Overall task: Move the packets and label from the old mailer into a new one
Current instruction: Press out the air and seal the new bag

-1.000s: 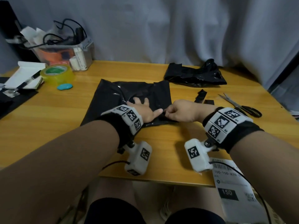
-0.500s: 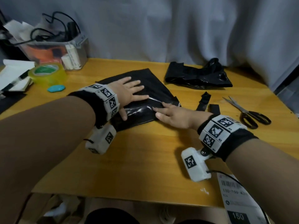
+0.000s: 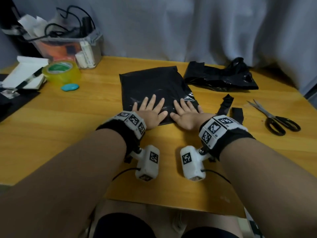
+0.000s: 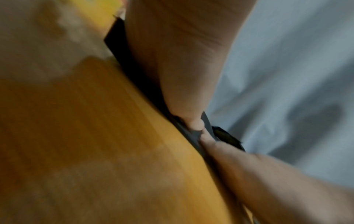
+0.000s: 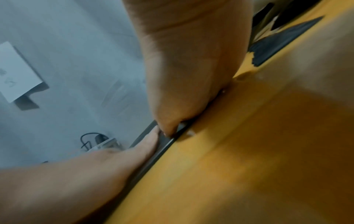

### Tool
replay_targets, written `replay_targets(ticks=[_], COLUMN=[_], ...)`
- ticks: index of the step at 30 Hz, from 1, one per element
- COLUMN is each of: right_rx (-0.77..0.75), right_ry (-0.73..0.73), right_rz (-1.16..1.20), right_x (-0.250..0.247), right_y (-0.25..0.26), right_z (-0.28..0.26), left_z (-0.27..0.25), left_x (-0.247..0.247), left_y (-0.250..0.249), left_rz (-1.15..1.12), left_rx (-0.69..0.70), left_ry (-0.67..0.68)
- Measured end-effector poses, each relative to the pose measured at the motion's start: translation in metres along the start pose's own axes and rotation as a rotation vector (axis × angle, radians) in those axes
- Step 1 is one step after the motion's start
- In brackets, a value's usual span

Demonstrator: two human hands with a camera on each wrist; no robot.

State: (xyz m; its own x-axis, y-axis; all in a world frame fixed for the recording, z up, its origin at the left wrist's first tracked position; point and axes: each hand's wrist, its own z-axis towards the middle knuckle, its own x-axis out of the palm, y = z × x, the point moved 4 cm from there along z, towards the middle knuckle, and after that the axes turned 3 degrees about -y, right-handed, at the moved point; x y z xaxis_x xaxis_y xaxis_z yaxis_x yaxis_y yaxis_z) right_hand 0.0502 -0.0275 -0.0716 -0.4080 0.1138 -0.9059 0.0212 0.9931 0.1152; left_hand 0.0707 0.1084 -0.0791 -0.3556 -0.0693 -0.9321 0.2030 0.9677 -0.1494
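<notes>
While pressed flat: flat black plastic mailer, long axis running toward the wooden table's far edge.
Left hand: fingers spread wide on it.
Right hand: likewise splayed.

Black mailer — yellow-wood table

mailer near edge: under hands | wrist views: blurred

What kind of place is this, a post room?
Probably a makeshift packing desk: a wooden table holding a black mailer, a tape roll and scissors, with a grey curtain behind.
</notes>
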Motion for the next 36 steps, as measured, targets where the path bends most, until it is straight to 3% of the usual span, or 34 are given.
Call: replay_targets(ticks=[8, 15, 18, 20, 23, 26, 29, 36], right_rx=[0.129, 0.194, 0.206, 0.202, -0.006, -0.148, -0.101, 0.042], right_ry=[0.031, 0.117, 0.139, 0.093, -0.055, 0.025, 0.078, 0.097], right_rz=[0.028, 0.034, -0.041, -0.098, -0.065, 0.012, 0.023, 0.023], right_x=[0.001, -0.004, -0.010, -0.018, -0.025, -0.009, 0.005, 0.007], right_y=[-0.022, -0.024, -0.029, -0.027, -0.002, 0.020, 0.014, 0.002], right_z=[-0.014, -0.027, -0.030, -0.031, -0.029, -0.029, -0.025, -0.027], left_z=[-0.008, 0.005, 0.008, 0.008, 0.006, -0.001, -0.010, -0.026], left_x=[-0.003, -0.019, -0.026, -0.033, -0.044, -0.025, -0.003, -0.005], left_y=[0.028, 0.035, 0.048, 0.046, 0.013, -0.017, -0.004, 0.009], left_rz=[-0.018, 0.064, 0.164, 0.176, 0.095, 0.038, 0.062, 0.094], left_rx=[-0.285, -0.111, -0.219, -0.262, -0.058, 0.162, 0.129, 0.020], left_ry=[0.004, 0.027, 0.048, -0.010, -0.158, -0.007, 0.086, 0.171])
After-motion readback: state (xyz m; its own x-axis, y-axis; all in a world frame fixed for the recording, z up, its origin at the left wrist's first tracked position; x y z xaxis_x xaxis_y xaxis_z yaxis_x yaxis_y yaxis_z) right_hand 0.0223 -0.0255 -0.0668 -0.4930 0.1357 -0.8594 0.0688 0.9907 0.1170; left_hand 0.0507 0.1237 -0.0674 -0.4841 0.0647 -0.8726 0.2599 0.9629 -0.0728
